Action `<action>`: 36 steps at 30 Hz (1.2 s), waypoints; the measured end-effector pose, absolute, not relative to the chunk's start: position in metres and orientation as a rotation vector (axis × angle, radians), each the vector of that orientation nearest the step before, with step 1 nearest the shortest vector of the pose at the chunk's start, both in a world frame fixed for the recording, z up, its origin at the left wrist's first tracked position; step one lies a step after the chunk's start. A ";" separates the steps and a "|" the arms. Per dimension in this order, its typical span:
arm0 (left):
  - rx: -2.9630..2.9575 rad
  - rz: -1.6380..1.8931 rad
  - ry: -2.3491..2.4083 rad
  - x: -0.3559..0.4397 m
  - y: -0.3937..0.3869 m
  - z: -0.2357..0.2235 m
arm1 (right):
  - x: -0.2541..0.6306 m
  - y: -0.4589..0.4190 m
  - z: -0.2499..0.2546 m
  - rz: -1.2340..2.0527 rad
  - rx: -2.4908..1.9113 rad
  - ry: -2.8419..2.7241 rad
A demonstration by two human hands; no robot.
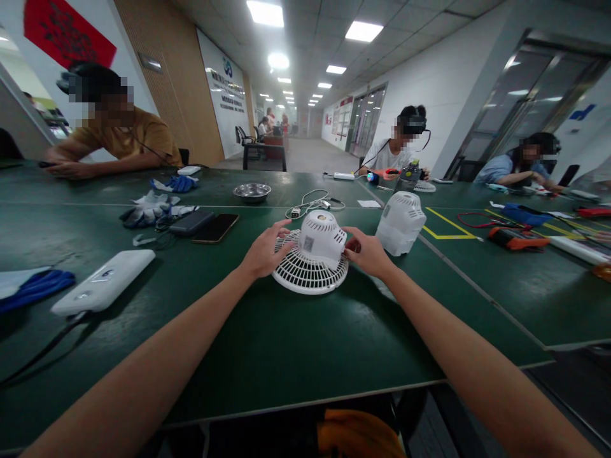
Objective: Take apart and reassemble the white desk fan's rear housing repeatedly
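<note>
A white fan head lies grille down on the green table in front of me, its round motor housing upward with side slots and a small square label. My left hand is at the left side of the housing, over the grille's edge, with thumb and fingers spread apart. On the other side, my right hand has its fingers curled against the housing's right edge; its fingertips are partly hidden. Behind my right hand stands a white plastic fan base, upright and apart from the fan head.
Beyond the fan head lie a white cable and a metal bowl. To the left are a phone, a dark power bank, gloves and a white power bank. An orange multimeter sits right. Several people sit around.
</note>
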State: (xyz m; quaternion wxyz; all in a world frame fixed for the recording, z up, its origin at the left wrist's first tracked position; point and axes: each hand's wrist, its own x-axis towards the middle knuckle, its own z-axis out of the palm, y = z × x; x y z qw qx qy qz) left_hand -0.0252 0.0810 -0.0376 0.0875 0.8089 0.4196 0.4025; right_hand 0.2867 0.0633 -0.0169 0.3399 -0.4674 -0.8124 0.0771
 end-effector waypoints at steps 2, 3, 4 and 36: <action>2.300 1.278 1.429 -0.030 0.086 -0.039 | 0.293 0.071 -0.022 0.136 -1.300 -2.062; 2.240 1.313 1.521 -0.032 0.089 -0.040 | 0.294 0.074 -0.024 0.111 -1.329 -2.043; 2.187 1.320 1.611 -0.035 0.092 -0.041 | 0.295 0.076 -0.026 0.090 -1.350 -2.028; 2.074 0.684 1.801 -0.045 0.105 -0.050 | 0.275 0.054 -0.022 0.392 -0.959 -2.012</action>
